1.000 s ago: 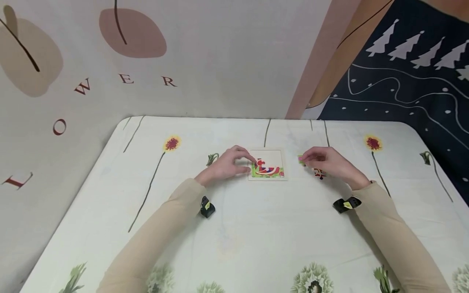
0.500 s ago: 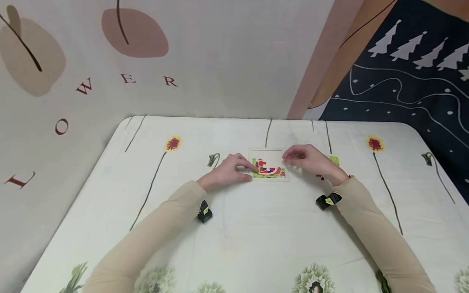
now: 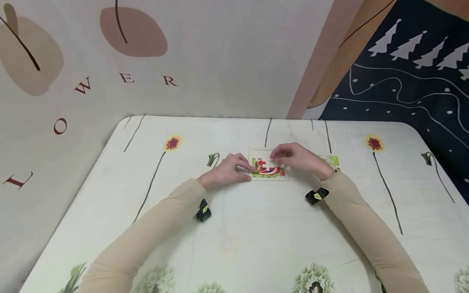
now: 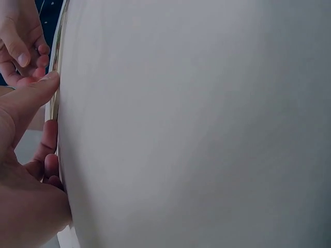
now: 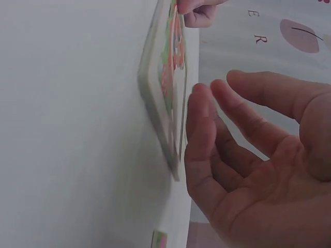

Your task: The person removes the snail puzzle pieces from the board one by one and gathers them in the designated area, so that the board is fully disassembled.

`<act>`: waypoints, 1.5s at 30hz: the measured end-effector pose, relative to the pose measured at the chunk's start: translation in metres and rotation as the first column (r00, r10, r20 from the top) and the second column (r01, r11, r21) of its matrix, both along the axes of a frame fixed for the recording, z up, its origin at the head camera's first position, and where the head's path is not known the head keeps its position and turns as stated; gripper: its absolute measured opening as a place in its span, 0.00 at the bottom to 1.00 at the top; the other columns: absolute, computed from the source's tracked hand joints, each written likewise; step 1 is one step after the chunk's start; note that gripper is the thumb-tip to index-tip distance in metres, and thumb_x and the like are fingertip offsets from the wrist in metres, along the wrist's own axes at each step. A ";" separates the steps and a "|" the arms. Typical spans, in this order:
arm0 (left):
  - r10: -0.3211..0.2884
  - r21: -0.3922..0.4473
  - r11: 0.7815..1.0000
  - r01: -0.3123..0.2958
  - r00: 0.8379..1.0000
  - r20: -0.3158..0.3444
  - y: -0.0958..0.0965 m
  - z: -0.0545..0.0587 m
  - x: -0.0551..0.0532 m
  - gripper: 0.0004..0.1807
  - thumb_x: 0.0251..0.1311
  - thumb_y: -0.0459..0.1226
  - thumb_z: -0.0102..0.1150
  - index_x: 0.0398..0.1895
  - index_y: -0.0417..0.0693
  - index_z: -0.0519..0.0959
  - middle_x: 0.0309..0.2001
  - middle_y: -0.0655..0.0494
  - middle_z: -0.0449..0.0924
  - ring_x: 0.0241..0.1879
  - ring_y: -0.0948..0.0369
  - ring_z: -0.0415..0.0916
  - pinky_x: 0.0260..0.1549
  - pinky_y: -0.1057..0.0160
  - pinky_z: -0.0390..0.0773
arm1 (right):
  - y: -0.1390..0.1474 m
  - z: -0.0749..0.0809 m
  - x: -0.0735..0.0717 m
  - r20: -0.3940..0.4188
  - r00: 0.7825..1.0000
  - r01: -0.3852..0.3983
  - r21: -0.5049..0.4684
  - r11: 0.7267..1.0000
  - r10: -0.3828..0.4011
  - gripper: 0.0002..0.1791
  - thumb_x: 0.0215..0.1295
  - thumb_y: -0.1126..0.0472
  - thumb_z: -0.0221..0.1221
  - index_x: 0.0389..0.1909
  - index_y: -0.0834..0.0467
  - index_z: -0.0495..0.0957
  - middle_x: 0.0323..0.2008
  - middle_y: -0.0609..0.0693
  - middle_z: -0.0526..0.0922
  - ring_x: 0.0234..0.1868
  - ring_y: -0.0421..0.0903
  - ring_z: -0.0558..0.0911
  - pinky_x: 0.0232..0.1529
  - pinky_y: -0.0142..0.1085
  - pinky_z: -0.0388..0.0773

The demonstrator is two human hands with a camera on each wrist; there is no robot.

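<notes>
A small square jigsaw puzzle tray (image 3: 269, 179) lies flat on the table, its lower part filled with red, purple and green puzzle pieces (image 3: 267, 171). My left hand (image 3: 229, 171) rests at the tray's left edge, index finger on the pieces and thumb by the corner. In the left wrist view its fingertips press near the surface. My right hand (image 3: 296, 158) hovers over the tray's right side, fingers bent with the thumb near them. In the right wrist view no piece shows between these fingers (image 5: 248, 119); the palm side looks bare.
A green puzzle piece (image 3: 332, 160) lies on the table behind my right wrist. Another small green and pink piece (image 5: 160, 239) shows at the bottom of the right wrist view. The flowered tablecloth (image 3: 234, 232) spreads around, with a printed wall hanging (image 3: 234, 61) behind.
My right hand has moved left from the loose pieces to above the tray, uncovering the green piece. My left index finger has shifted slightly lower on the tray.
</notes>
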State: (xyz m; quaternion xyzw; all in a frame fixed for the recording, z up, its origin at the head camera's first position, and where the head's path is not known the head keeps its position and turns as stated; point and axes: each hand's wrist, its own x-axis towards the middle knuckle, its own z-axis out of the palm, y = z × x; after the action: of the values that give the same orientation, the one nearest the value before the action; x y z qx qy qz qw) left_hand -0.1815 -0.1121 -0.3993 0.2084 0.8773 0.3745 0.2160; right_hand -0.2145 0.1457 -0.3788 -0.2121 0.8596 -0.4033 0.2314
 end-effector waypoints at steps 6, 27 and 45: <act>-0.013 -0.001 1.000 0.013 1.000 -0.020 -0.001 -0.001 -0.002 0.16 0.58 0.37 0.69 0.51 0.52 0.86 0.54 0.49 0.75 0.56 0.53 0.61 0.56 0.55 0.60 | -0.014 0.004 -0.004 0.057 0.997 -0.051 0.078 0.996 0.047 0.19 0.73 0.59 0.54 0.60 0.63 0.76 0.56 0.60 0.81 0.51 0.52 0.81 0.56 0.45 0.74; -0.027 -0.008 1.000 0.027 1.000 -0.006 0.000 -0.002 -0.005 0.17 0.59 0.37 0.68 0.52 0.52 0.86 0.57 0.47 0.74 0.59 0.51 0.60 0.60 0.50 0.59 | -0.033 -0.002 -0.006 -0.002 1.000 -0.023 0.105 0.994 0.024 0.16 0.73 0.62 0.51 0.55 0.64 0.77 0.52 0.61 0.82 0.45 0.51 0.79 0.45 0.37 0.76; -0.030 -0.026 0.999 0.030 1.000 -0.005 0.000 -0.003 -0.005 0.16 0.59 0.38 0.68 0.52 0.53 0.86 0.56 0.49 0.75 0.56 0.52 0.61 0.54 0.55 0.60 | -0.033 -0.005 -0.007 0.019 1.000 0.014 0.050 0.999 -0.015 0.13 0.71 0.64 0.53 0.52 0.63 0.78 0.51 0.62 0.82 0.44 0.51 0.80 0.40 0.34 0.75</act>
State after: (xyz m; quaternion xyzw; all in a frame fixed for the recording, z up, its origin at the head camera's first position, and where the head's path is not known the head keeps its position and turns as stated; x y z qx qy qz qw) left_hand -0.1869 -0.1119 -0.4021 0.2198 0.8795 0.3591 0.2219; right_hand -0.2219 0.1128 -0.3836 -0.1962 0.8685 -0.3854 0.2422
